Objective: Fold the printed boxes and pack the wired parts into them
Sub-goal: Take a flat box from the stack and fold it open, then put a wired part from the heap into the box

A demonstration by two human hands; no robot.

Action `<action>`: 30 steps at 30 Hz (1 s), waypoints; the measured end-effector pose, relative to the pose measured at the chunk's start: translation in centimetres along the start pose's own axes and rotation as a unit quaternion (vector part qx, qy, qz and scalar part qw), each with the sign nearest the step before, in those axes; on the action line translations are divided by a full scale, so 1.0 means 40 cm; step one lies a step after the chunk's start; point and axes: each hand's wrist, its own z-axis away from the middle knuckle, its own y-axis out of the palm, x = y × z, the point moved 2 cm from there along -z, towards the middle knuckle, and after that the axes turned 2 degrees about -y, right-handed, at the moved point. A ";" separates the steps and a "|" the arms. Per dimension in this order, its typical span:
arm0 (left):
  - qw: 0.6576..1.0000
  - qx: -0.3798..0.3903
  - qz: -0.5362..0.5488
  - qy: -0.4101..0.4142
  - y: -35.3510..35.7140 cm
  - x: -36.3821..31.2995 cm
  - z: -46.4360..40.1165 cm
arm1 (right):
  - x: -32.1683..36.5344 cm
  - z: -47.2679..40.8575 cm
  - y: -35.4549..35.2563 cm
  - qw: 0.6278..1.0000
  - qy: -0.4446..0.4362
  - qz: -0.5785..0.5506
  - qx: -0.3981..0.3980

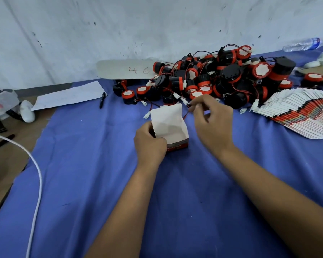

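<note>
Left hand grips opened box; right hand pinches a wire (part hidden) — feed w/ slack, don't yank.

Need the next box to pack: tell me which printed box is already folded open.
The box gripped by the left hand; it stands open-topped, while the others lie flat in the stack at right.
</note>
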 end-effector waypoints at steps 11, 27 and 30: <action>0.999 0.017 0.013 0.029 0.000 0.004 0.007 | -0.275 -0.182 0.101 0.811 0.015 0.429 0.398; 0.995 -0.086 0.054 -0.003 -0.014 0.012 -0.003 | -0.045 -0.039 -0.103 0.918 0.076 0.326 0.214; 0.995 -0.075 0.060 -0.004 -0.015 0.013 -0.002 | -0.046 -0.007 -0.117 0.916 -0.034 0.222 0.331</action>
